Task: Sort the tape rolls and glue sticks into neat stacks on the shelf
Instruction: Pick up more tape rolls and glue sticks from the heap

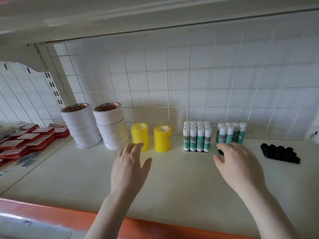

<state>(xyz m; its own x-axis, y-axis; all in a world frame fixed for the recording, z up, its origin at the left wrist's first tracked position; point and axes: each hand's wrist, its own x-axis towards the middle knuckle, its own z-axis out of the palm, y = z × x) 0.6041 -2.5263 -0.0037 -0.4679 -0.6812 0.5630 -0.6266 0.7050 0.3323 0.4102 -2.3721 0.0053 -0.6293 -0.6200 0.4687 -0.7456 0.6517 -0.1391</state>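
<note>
Cream shelf [86, 171] with an orange front lip ran the width of the view, white tiled wall [207, 80] behind it. Far left, red boxes [25, 144] lay heaped in the neighbouring bay, cut off by the frame edge, their labels too blurred to read.

Two tall stacks of white tape rolls [96, 126] stood at back left, leaning slightly, just beside each other. Right of them were two shorter stacks of yellow tape rolls [151, 138], apart from one another.

Left hand [129, 168] hovered palm down, fingers relaxed and spread, holding nothing; its fingertips overlapped the base of the nearer yellow stack, contact not clear.

Right hand [238, 168] reached toward the loose cluster of glue sticks [231, 132], fingers spread and slightly bent. It hid the cluster's base and a dark object under the fingertips; grip could not be told.

A tidy block of glue sticks [197, 137] stood upright on a black base between the yellow tape and the loose cluster.

Far right lay a black tray [280, 153] with round sockets, well apart from the hand.
</note>
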